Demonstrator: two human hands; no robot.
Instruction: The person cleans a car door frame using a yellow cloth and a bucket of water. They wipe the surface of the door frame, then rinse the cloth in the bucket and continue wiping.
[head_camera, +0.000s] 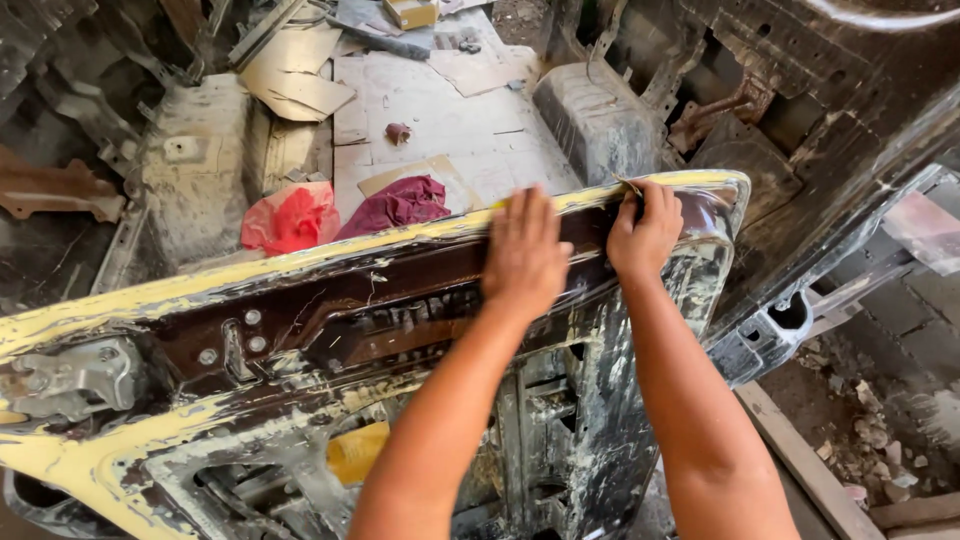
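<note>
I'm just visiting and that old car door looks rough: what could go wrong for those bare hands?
1. The left hand lies flat and the right hand grips the door at its top edge; the worn metal might cut bare skin.
2. Flaking paint and filler there could irritate skin.
3. The rags and cardboard inside could hide sharp scrap.

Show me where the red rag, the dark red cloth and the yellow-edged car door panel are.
red rag (290, 218), head view, middle of the bundle
dark red cloth (400, 203), head view, its centre fold
car door panel (300, 300), head view, brown inner face
</note>
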